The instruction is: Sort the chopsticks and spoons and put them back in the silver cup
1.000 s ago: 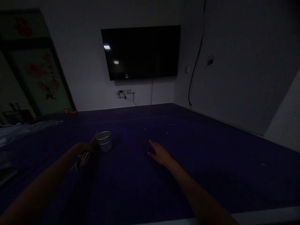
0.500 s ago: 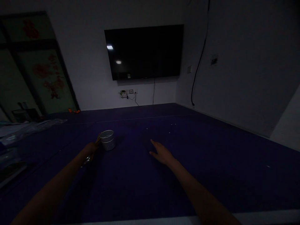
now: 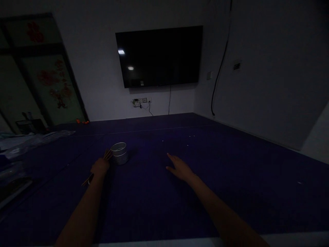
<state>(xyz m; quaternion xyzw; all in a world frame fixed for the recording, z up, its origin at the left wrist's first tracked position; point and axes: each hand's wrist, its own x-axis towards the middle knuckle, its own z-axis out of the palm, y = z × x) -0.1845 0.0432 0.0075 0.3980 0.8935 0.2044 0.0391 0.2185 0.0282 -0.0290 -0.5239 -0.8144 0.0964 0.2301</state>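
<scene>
My left hand [image 3: 100,167] is closed around a bundle of thin wooden chopsticks [image 3: 108,154]. Their upper ends lean toward the rim of a silver metal cup [image 3: 120,154] with a mesh-like lower part, and their other ends poke out below my wrist. Beside those lower ends a small shiny piece [image 3: 89,179] shows, perhaps of a spoon, mostly hidden by my hand. The cup stands upright on the dark blue surface [image 3: 146,192]. To its right my right hand [image 3: 179,168] hovers low or rests there, fingers stretched out, thumb apart, nothing in it.
Crumpled clear plastic [image 3: 38,140] and a tray-like item [image 3: 15,192] lie at the left. Small white bits [image 3: 187,145] are scattered beyond my right hand. Orange objects [image 3: 82,121] sit near the door. A television [image 3: 159,56] hangs on the far wall; a black cable [image 3: 218,75] dangles at right.
My left hand has turned and moved slightly right with the chopsticks, and the shiny piece is now more covered. The right hand keeps its pose; the view has shifted slightly.
</scene>
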